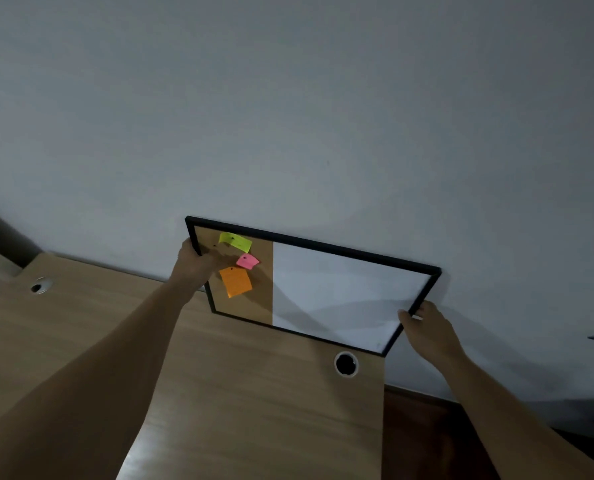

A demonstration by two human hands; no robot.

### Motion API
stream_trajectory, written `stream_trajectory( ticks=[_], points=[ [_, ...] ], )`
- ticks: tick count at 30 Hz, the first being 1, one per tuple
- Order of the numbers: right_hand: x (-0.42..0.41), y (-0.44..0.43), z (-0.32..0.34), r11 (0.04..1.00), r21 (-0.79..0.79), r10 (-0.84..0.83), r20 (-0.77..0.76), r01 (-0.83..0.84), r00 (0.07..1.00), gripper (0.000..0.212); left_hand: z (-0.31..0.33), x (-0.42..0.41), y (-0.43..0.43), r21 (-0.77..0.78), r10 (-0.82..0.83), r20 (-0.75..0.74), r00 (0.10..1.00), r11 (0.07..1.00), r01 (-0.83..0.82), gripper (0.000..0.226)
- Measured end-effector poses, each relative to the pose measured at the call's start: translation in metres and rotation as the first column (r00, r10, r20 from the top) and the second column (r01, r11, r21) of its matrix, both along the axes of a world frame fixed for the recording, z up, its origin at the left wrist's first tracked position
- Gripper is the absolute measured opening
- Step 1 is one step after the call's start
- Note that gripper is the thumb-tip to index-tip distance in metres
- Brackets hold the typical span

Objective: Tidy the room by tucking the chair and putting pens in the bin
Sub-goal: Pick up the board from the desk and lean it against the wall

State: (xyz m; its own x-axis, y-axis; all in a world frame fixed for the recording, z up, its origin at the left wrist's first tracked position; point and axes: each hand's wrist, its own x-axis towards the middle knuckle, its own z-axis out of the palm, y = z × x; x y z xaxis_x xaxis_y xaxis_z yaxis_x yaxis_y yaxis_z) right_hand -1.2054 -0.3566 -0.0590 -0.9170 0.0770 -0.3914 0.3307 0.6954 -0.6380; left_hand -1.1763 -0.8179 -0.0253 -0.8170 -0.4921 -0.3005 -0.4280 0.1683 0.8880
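- Your left hand [198, 261] fingers grasp the left edge of the black-framed cork-and-whiteboard panel [340, 292].
- Your right hand [427, 327] fingers grasp its right edge.
- The panel leans against the wall on the light wooden surface [254, 393].
- No chair, pens or bin in view.

The board [323, 292] has a thin matt black frame; its left part looks like brown cork and the larger right part is a smooth white sheet with a faint sheen. Pinned on the cork are paper notes: yellow-green [235, 241], pink [247, 261] and orange [235, 281]. Below the board, the desk [247, 410] shows pale wood grain, matt, and behind it the wall [288, 98] is plain matt grey-white.
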Motion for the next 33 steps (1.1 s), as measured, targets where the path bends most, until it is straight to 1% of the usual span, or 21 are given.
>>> stream_trajectory(
  ticks=[1,3,4,5,6,7,10,14,18,20,22,23,25,27,30,33],
  points=[
    [0.002,-0.001,0.002,1.000,0.006,0.007,-0.001,-0.007,1.000,0.055,-0.006,0.002,-0.003,-0.008,-0.005,-0.019,1.000,1.000,0.004,0.073],
    [0.010,-0.002,0.004,0.999,0.026,0.030,-0.011,-0.030,0.999,0.044,-0.016,0.011,-0.008,-0.030,-0.032,-0.048,0.998,0.999,0.031,0.066],
    [0.015,-0.001,0.005,0.998,0.050,0.043,-0.021,-0.042,0.999,0.035,-0.018,0.015,-0.009,-0.027,-0.040,-0.064,0.997,0.999,0.039,0.068],
    [0.020,0.000,0.006,0.995,0.082,0.053,-0.031,-0.050,0.998,0.026,-0.017,0.020,-0.008,-0.011,-0.032,-0.069,0.997,0.999,0.032,0.075],
    [0.026,0.002,0.009,0.991,0.120,0.061,-0.044,-0.055,0.997,0.022,-0.016,0.025,-0.007,0.016,-0.023,-0.074,0.997,1.000,0.024,0.082],
    [0.033,0.004,0.011,0.987,0.153,0.067,-0.060,-0.057,0.996,0.023,-0.014,0.030,-0.005,0.030,-0.019,-0.080,0.997,0.999,0.022,0.086],
    [0.052,0.013,0.021,0.981,0.187,0.069,-0.116,-0.046,0.991,0.030,0.001,0.045,0.007,0.022,-0.007,-0.122,0.992,1.000,0.010,0.080],
    [0.086,0.028,0.044,0.986,0.164,0.026,-0.200,0.007,0.979,0.029,0.030,0.065,0.028,0.027,-0.023,-0.170,0.985,0.999,0.029,0.096],
    [0.127,0.051,0.070,0.987,0.123,-0.069,-0.255,0.103,0.964,0.025,0.054,0.079,0.055,0.027,-0.108,-0.218,0.970,0.993,0.116,0.093],
    [0.151,0.066,0.081,0.979,0.122,-0.123,-0.277,0.162,0.953,0.022,0.066,0.088,0.078,0.034,-0.155,-0.231,0.961,0.985,0.167,0.082],
    [0.175,0.085,0.089,0.964,0.147,-0.172,-0.285,0.220,0.943,0.020,0.071,0.095,0.105,0.043,-0.201,-0.232,0.952,0.975,0.217,0.050],
    [0.187,0.097,0.093,0.956,0.165,-0.189,-0.286,0.242,0.940,0.019,0.073,0.099,0.119,0.043,-0.224,-0.243,0.944,0.969,0.241,0.038],
    [0.208,0.123,0.097,0.941,0.187,-0.223,-0.280,0.281,0.934,0.019,0.075,0.107,0.144,0.035,-0.253,-0.249,0.935,0.962,0.270,0.036],
    [0.231,0.151,0.102,0.928,0.185,-0.266,-0.282,0.324,0.922,0.023,0.078,0.118,0.169,0.022,-0.284,-0.250,0.926,0.954,0.299,0.039],
    [0.263,0.190,0.115,0.920,0.142,-0.311,-0.303,0.366,0.901,0.026,0.091,0.138,0.211,0.002,-0.330,-0.262,0.907,0.939,0.343,0.040],
    [0.288,0.235,0.128,0.917,0.099,-0.337,-0.330,0.387,0.882,0.028,0.105,0.155,0.256,-0.036,-0.336,-0.275,0.901,0.940,0.340,0.040]
  ],
)
